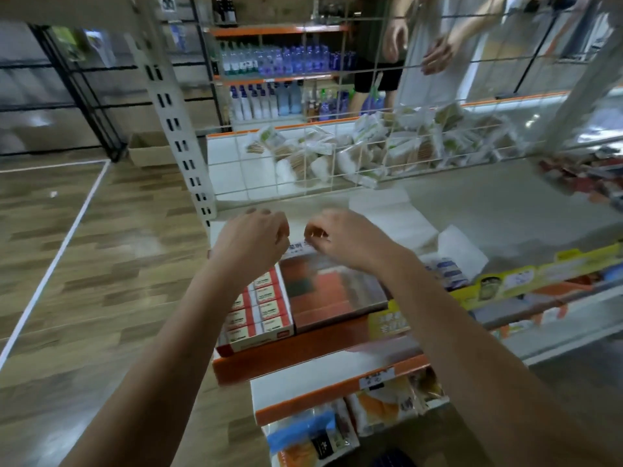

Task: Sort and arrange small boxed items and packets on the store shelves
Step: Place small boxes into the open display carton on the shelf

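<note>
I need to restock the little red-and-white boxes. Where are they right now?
In the head view, the red-and-white boxes sit in rows at the shelf's left end, beneath the left hand, beside a clear-wrapped red pack.

My left hand [251, 237] and right hand [340, 239] hover close together over the shelf [505, 203], fingers curled; whether either pinches anything I cannot tell. Under my left wrist: a tray of small red-and-white boxes [266, 311]. Just beside it, under my right hand: a flat reddish box [332, 291], glare on top. Behind the wire grid [303, 156]: heaped white-and-green packets [371, 146].
</note>
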`<state>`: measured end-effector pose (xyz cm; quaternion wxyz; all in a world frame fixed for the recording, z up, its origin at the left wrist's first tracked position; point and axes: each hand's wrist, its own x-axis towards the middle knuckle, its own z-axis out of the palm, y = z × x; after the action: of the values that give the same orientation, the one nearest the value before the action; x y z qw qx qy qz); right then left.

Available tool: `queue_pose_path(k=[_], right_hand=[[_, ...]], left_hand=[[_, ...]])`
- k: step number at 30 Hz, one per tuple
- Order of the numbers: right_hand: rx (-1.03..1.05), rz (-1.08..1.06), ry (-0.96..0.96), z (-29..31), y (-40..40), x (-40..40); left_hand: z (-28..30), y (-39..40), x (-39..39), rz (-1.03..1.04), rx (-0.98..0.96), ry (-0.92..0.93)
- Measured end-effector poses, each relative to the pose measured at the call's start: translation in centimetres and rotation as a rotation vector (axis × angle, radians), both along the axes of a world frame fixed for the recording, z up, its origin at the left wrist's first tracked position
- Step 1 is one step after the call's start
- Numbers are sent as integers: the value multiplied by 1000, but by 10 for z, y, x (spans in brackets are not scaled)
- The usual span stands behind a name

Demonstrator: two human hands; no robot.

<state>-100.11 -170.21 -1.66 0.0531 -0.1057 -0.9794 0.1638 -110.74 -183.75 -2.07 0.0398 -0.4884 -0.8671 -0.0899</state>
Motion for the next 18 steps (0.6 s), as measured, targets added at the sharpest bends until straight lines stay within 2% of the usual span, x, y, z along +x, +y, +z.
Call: queue_pose_path(k=[3,7,11,18], right_hand=[[80,-57,8,6,35,20],[79,-175,-3,4,89,74],[69,-337,0,-1,146,150],[114,-573,-8,-3,241,300]], left_hand=[[12,37,28,-44,21,41],[14,103,75,-143,-41,67],[13,177,135,-259,-142,135],[7,303,254,-444,-205,63]])
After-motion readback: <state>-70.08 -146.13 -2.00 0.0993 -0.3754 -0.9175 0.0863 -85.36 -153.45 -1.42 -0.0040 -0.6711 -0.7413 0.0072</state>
